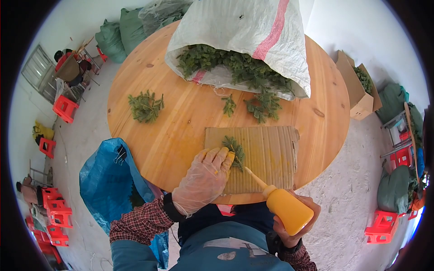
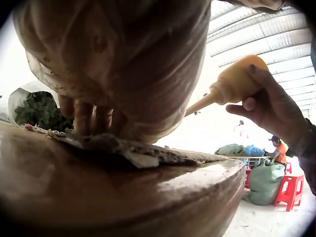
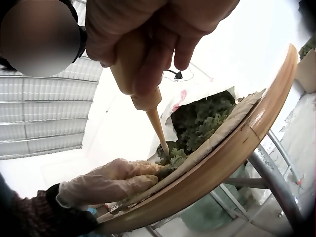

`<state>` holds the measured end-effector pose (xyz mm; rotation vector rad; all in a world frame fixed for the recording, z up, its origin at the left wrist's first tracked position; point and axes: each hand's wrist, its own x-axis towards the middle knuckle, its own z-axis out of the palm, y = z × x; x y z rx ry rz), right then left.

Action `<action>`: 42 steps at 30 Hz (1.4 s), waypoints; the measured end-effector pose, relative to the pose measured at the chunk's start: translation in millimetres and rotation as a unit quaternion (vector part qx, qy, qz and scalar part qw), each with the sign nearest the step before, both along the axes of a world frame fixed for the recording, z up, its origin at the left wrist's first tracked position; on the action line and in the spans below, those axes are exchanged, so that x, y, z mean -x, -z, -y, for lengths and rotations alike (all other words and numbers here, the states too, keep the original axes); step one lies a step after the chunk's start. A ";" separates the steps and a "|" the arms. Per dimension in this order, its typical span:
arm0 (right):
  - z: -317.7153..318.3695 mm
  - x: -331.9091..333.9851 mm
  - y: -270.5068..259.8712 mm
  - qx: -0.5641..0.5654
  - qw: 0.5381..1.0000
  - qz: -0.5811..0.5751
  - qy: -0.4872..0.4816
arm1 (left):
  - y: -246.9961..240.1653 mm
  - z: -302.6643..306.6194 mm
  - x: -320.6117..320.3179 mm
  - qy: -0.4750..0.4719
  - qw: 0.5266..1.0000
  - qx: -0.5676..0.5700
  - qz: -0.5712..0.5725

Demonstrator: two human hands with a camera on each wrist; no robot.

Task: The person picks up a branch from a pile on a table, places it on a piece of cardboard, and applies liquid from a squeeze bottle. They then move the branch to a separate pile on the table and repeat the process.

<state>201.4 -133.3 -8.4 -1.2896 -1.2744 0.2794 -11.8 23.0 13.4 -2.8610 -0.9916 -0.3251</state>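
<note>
A small green sprig [image 1: 234,150] lies on a ribbed cardboard sheet [image 1: 271,158] at the near side of the round table. My left hand [image 1: 204,177], in a clear plastic glove stained yellow at the fingertips, rests on the cardboard with its fingers extended against the sprig. My right hand [image 1: 300,219] is bare and grips a yellow squeeze bottle [image 1: 289,210], tilted so its long nozzle [image 1: 255,177] points down at the sprig. In the right wrist view, the nozzle tip [image 3: 166,147] is right at the sprig's leaves [image 3: 177,159].
A white woven sack [image 1: 235,27] full of greenery [image 1: 239,65] lies across the far side. Loose sprigs [image 1: 145,106] are on the wooden table [image 1: 181,113]. A blue bag [image 1: 108,180] hangs at the near left edge. Red stools [image 1: 65,108] and a cardboard box [image 1: 355,86] stand around.
</note>
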 end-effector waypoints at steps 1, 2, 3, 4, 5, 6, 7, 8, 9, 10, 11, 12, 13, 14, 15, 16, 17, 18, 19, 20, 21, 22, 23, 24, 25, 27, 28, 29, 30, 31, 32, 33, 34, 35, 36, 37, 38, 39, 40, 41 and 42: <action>1.0 -1.1 -0.9 -0.003 1.000 0.002 -0.009 | -0.9 0.5 -0.3 0.001 1.000 -0.005 0.001; 2.1 -2.1 -1.5 -0.006 1.000 0.004 -0.018 | -1.5 0.8 -0.7 0.002 1.000 -0.011 0.002; 3.6 -3.0 -2.0 -0.006 1.000 0.004 -0.018 | -2.0 1.1 -1.2 0.003 1.000 -0.017 0.003; 5.6 -3.7 -2.4 0.001 1.000 0.004 -0.013 | -2.3 1.4 -1.5 0.004 1.000 -0.017 0.003; 7.5 -4.1 -2.5 0.008 1.000 0.004 -0.010 | -2.6 1.6 -1.6 0.002 1.000 -0.018 -0.002; 9.2 -4.2 -2.2 0.014 1.000 0.004 -0.006 | -3.1 1.9 -1.6 -0.001 1.000 -0.019 -0.006; 10.9 -4.1 -1.0 0.014 1.000 0.004 -0.007 | -3.5 2.1 -1.7 -0.003 1.000 -0.021 -0.010; 13.0 -3.9 1.1 0.017 1.000 -0.018 -0.003 | -3.5 2.0 -1.7 -0.004 1.000 -0.021 -0.011; 15.0 -3.7 3.2 0.021 0.999 -0.040 0.002 | -2.9 1.4 -1.5 -0.005 1.000 -0.023 -0.013; 16.6 -3.7 4.7 0.024 0.998 -0.061 0.006 | -2.1 0.9 -1.3 -0.007 1.000 -0.024 -0.015; 17.8 -4.4 5.6 0.024 0.998 -0.062 0.006 | -1.7 0.6 -1.4 -0.008 0.999 -0.026 -0.018; 18.8 -5.9 6.4 0.026 0.998 -0.055 0.011 | -1.6 0.4 -1.8 -0.008 0.999 -0.027 -0.018; 19.7 -7.9 6.8 0.028 0.998 -0.049 0.015 | -1.7 0.1 -2.5 -0.011 0.999 -0.024 -0.026; 20.3 -9.9 6.8 0.030 0.998 -0.042 0.019 | -2.3 -0.6 -3.3 -0.015 0.999 -0.021 -0.033; 20.9 -11.6 7.0 0.027 0.999 -0.041 0.019 | -4.6 -1.5 -4.4 -0.020 0.999 -0.019 -0.041; 21.4 -13.3 7.3 0.023 0.999 -0.033 0.034 | -7.5 -2.4 -4.9 -0.020 0.999 -0.022 -0.041; 21.8 -14.8 7.5 0.018 0.998 -0.025 0.049 | -13.6 -3.1 -5.5 -0.025 0.997 -0.001 -0.066; 21.6 -15.7 7.5 0.014 0.998 -0.017 0.063 | -19.7 -3.7 -6.1 -0.030 0.995 0.020 -0.092; 21.0 -15.8 7.1 0.009 0.998 -0.017 0.062 | -24.0 -4.7 -6.7 -0.035 0.992 0.040 -0.118; 20.1 -15.3 6.3 0.007 0.995 -0.061 0.074 | -25.6 -6.6 -5.8 -0.036 0.992 0.035 -0.118; 18.8 -14.6 5.3 0.004 0.991 -0.106 0.086 | -26.0 -9.3 -2.6 -0.034 0.995 0.005 -0.095; 17.0 -14.1 4.1 0.001 0.984 -0.151 0.097 | -26.7 -12.2 2.5 -0.031 0.997 -0.024 -0.072; 14.9 -14.5 1.6 -0.003 0.984 -0.153 0.095 | -28.6 -15.1 8.1 -0.027 0.997 -0.053 -0.050; 13.4 -15.3 -2.4 0.008 0.977 -0.191 0.089 | -35.0 -18.7 15.1 -0.028 0.997 -0.057 -0.052; 12.2 -16.4 -6.0 0.019 0.970 -0.228 0.082 | -44.7 -23.4 23.8 -0.055 0.991 -0.116 -0.036; 8.9 -19.4 -5.7 0.028 0.960 -0.267 0.075 | -59.4 -33.4 42.9 -0.081 0.981 -0.176 -0.021; 7.4 -21.0 -2.0 0.029 0.962 -0.259 0.079 | -65.3 -38.3 53.8 -0.144 0.969 -0.190 -0.062; 5.8 -22.1 2.5 0.031 0.964 -0.251 0.083 | -69.6 -42.6 61.6 -0.207 0.952 -0.202 -0.103; 4.0 -22.4 6.4 0.032 0.966 -0.243 0.087 | -71.5 -46.6 66.4 -0.207 0.951 -0.204 -0.105; 2.0 -22.2 9.7 0.031 0.965 -0.245 0.086 | -71.6 -51.0 70.7 -0.237 0.944 -0.188 -0.129; 0.2 -21.9 13.1 0.030 0.962 -0.258 0.080 | -70.3 -55.6 73.8 -0.266 0.936 -0.171 -0.153; -1.3 -21.6 15.7 0.031 0.959 -0.271 0.075 | -69.0 -60.4 74.9 -0.296 0.926 -0.153 -0.176; -2.1 -21.1 17.3 0.032 0.956 -0.284 0.069 | -67.1 -67.4 72.2 -0.296 0.926 -0.153 -0.176; -2.4 -20.6 18.0 0.032 0.956 -0.284 0.069 | -64.8 -75.6 66.0 -0.247 0.949 -0.148 -0.127; -3.0 -20.3 18.3 0.039 0.954 -0.291 0.060 | -64.4 -81.3 57.6 -0.196 0.967 -0.142 -0.076; -3.9 -20.4 18.1 0.045 0.953 -0.296 0.053 | -64.7 -83.5 42.3 -0.173 0.980 -0.100 -0.015; -4.5 -20.5 17.8 0.050 0.951 -0.301 0.045 | -64.6 -84.8 23.6 -0.148 0.986 -0.058 0.045; -4.7 -20.2 16.8 0.049 0.952 -0.299 0.047 | -62.2 -87.6 6.2 -0.146 0.986 -0.059 0.047; -4.7 -19.1 15.3 0.048 0.952 -0.300 0.050 | -57.1 -91.7 -10.0 -0.126 0.988 -0.052 0.067; -4.6 -18.3 13.8 0.047 0.951 -0.300 0.053 | -51.8 -96.8 -18.1 -0.105 0.990 -0.046 0.087; -4.6 -18.5 13.1 0.045 0.951 -0.301 0.056 | -44.2 -103.8 -19.7 -0.103 0.990 -0.048 0.089</action>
